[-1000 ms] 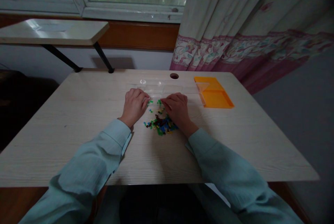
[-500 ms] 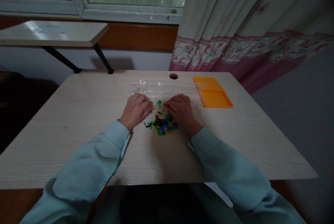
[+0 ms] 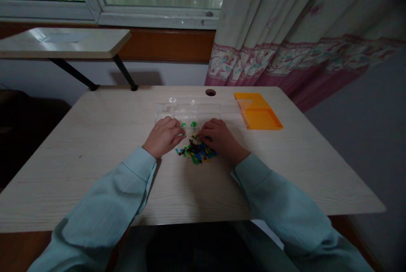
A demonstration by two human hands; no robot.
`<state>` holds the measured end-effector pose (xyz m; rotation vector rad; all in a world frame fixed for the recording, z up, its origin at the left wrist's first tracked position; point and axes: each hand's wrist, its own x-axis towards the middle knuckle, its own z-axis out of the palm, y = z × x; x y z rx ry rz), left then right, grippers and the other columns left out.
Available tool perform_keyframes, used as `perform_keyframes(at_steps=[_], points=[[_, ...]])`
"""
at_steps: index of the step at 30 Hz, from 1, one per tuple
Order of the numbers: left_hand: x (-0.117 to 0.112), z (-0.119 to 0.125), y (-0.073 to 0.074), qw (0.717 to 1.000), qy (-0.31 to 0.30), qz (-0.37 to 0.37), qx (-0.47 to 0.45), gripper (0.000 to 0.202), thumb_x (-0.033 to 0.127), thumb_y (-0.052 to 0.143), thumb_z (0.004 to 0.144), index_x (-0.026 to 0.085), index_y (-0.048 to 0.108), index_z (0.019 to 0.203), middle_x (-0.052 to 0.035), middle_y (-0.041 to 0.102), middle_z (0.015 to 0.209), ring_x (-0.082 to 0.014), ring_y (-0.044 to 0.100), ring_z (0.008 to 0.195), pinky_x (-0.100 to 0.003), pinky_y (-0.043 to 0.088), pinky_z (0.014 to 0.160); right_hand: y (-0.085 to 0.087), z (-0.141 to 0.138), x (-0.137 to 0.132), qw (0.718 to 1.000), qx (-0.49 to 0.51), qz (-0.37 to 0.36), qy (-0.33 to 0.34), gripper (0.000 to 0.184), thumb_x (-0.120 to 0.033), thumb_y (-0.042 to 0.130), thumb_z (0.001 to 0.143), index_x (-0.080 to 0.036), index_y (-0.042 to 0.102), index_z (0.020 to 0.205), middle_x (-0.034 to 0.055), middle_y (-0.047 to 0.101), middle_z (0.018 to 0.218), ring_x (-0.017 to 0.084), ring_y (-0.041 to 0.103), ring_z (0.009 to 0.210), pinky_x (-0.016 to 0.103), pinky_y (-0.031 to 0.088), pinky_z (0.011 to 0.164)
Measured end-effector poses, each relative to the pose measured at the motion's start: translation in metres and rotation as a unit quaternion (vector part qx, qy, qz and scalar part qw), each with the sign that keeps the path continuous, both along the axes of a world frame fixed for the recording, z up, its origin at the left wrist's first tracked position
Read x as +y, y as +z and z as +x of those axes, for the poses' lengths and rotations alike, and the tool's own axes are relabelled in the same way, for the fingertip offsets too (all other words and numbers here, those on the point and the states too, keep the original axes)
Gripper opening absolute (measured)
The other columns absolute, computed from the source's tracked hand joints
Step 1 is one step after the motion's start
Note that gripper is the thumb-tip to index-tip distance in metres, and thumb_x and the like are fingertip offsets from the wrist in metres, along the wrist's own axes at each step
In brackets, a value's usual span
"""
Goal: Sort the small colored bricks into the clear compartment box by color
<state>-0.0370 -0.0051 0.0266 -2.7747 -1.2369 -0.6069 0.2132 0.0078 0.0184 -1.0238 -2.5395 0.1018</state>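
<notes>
A pile of small building bricks [image 3: 197, 152] in blue, green, dark brown and yellow lies on the table between my forearms. Behind it stands a clear plastic compartment box [image 3: 209, 109], with a few green bricks [image 3: 193, 124] in a near middle compartment. My left hand [image 3: 165, 136] is by the box's near edge, left of the pile, its fingers pinched together; whatever they hold is too small to name. At the pile's far right edge, my right hand [image 3: 218, 137] has its fingertips closed among the bricks. What lies between those fingertips is hidden.
An orange tray [image 3: 261, 115] lies to the right of the clear box, partly overlapped by it. A round hole [image 3: 210, 92] opens near the table's back edge. A raised shelf [image 3: 91, 43] on black legs stands at the back left; a curtain [image 3: 247, 60] hangs behind.
My right hand has drawn back from the box's near edge down to the far side of the brick pile. My left hand has shifted slightly toward me.
</notes>
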Motion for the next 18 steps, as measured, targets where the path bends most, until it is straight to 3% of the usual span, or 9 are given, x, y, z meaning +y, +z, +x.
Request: perform_keyframes(at_steps=[18], points=[[-0.0027,0.0038,-0.0027,0.999,0.011,-0.019,0.028,0.019,0.034,0.056,0.093,0.020,0.068,0.097,-0.0068,0.059,0.093,-0.0228,0.050,0.091,-0.036,0.039,0.080,-0.0053,-0.0024,0.0017,1.000,-0.003,0.028,-0.003,0.008,-0.027,0.067,0.086,-0.021,0.072,0.084,0.0039,0.068,0.089,0.021,0.051,0.092,0.035,0.032,0.084]])
